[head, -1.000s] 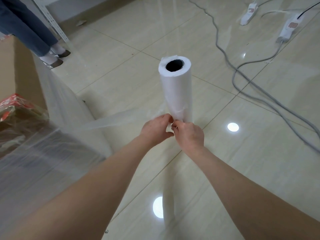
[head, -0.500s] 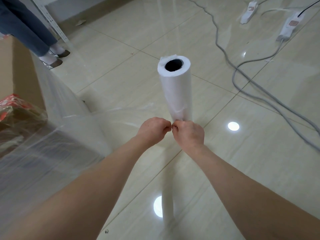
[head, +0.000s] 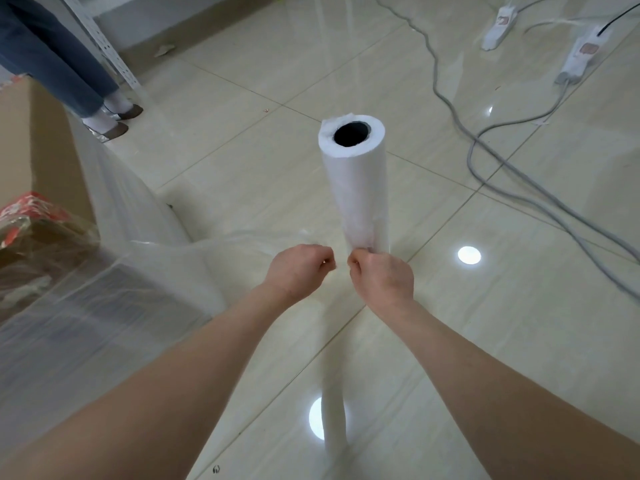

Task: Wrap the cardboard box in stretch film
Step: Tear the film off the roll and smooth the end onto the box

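A white roll of stretch film (head: 356, 181) stands upright in front of me, its hollow core facing up. My right hand (head: 382, 275) grips the film at the roll's lower part. My left hand (head: 299, 268) pinches the loose clear film (head: 194, 258) just left of it, with a small gap between the two hands. That film sheet runs left to the cardboard box (head: 38, 161), whose near side is covered in clear film layers. A red-printed item (head: 27, 209) shows under the film on the box.
Glossy beige tile floor (head: 519, 341) lies all around. Grey cables (head: 519, 174) and two white power strips (head: 581, 57) lie at the right back. A person's legs in jeans (head: 59, 60) stand at the upper left beside a white metal rack post (head: 104, 46).
My hands, touching before, have pulled slightly apart, the left moving left. The film between roll and box has slackened and spread a little wider.
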